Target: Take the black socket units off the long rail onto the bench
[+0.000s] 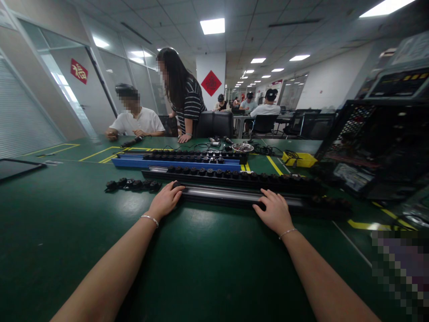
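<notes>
A long black rail with a shiny metal strip along its top lies crosswise on the green table in front of me. My left hand is closed at its left end, fingertips around a small black part, partly hidden by the fingers. Farther right, my right hand grips the rail, thumb at the near edge and fingers over the top. Dark knob-like parts sit along the rail's right end. Left of my left hand lies a loose row of similar black parts.
Behind are another black rail lined with knobs and a blue rail. A metal dish, cables and a yellow tray stand farther back. An open computer case bounds the right. Two people are across the table.
</notes>
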`<state>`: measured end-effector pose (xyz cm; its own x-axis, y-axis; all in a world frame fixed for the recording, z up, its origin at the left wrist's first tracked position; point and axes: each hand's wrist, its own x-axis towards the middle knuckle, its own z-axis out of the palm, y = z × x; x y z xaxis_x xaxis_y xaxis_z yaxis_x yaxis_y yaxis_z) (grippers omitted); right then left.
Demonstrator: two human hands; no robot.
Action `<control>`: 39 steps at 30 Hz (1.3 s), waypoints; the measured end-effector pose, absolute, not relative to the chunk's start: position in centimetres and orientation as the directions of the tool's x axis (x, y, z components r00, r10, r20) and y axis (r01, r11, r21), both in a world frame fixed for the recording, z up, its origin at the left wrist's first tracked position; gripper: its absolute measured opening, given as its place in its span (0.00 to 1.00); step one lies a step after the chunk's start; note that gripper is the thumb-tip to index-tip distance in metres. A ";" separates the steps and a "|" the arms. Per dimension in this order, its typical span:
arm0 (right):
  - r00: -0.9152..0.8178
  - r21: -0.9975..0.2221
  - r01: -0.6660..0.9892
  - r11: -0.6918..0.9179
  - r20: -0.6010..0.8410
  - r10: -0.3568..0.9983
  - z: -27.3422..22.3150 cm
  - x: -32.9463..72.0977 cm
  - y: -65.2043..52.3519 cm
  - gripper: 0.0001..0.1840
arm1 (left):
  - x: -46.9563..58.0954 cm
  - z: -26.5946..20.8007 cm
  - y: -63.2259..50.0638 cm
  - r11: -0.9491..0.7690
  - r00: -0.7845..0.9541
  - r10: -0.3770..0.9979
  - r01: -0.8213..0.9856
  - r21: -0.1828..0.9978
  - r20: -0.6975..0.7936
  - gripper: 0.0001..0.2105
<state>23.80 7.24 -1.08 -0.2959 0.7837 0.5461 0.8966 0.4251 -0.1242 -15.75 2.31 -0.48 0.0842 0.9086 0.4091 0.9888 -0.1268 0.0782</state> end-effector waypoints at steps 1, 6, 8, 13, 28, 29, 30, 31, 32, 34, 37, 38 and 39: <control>-0.296 -0.122 0.898 0.424 0.546 0.784 -1.1 23.8 7.2 0.12 | -15.8 -0.5 2.3 -0.124 0.081 0.909 0.989 0.080 0.409 0.21; -0.294 -0.118 0.900 0.421 0.549 0.782 -1.0 23.8 7.2 0.12 | -16.6 -0.4 2.1 -0.114 0.064 0.908 0.989 0.097 0.413 0.20; -0.298 -0.115 0.898 0.424 0.551 0.780 -1.0 23.8 7.2 0.12 | -16.9 -0.4 2.1 -0.113 0.063 0.911 0.989 0.098 0.408 0.21; -0.303 -0.118 0.896 0.429 0.544 0.783 -0.8 23.8 7.1 0.12 | -17.9 -0.5 2.0 -0.101 0.061 0.917 0.991 0.082 0.394 0.22; -0.303 -0.122 0.892 0.435 0.553 0.776 -1.1 23.8 7.2 0.13 | -18.5 -0.4 1.6 0.133 -0.131 0.957 0.991 0.011 0.260 0.23; -0.303 -0.123 0.891 0.436 0.553 0.776 -1.1 23.9 7.2 0.13 | -18.5 -0.4 1.6 0.141 -0.140 0.958 0.990 0.011 0.252 0.23; -0.304 -0.124 0.891 0.436 0.551 0.777 -1.1 23.9 7.2 0.13 | -18.6 -0.5 1.7 0.150 -0.148 0.958 0.989 0.012 0.245 0.23; -0.304 -0.125 0.891 0.436 0.549 0.779 -1.1 23.9 7.2 0.13 | -18.7 -0.5 1.7 0.158 -0.157 0.959 0.987 0.015 0.237 0.23; -0.304 -0.126 0.891 0.436 0.547 0.780 -1.1 23.9 7.3 0.13 | -18.8 -0.5 1.8 0.166 -0.166 0.959 0.986 0.019 0.228 0.24; -0.306 -0.128 0.890 0.438 0.544 0.782 -1.1 24.0 7.3 0.13 | -19.1 -0.6 1.9 0.183 -0.184 0.960 0.983 0.026 0.212 0.24; -0.308 -0.132 0.887 0.443 0.547 0.779 -1.1 24.0 7.3 0.13 | -19.5 -0.8 2.1 0.201 -0.202 0.959 0.979 0.028 0.200 0.24; -0.307 -0.132 0.887 0.443 0.547 0.779 -1.0 24.0 7.2 0.13 | -19.7 -0.9 2.2 0.201 -0.202 0.959 0.979 0.027 0.199 0.24; -0.306 -0.131 0.888 0.441 0.547 0.779 -1.0 23.9 7.2 0.13 | -19.8 -0.9 2.2 0.200 -0.201 0.959 0.979 0.026 0.200 0.23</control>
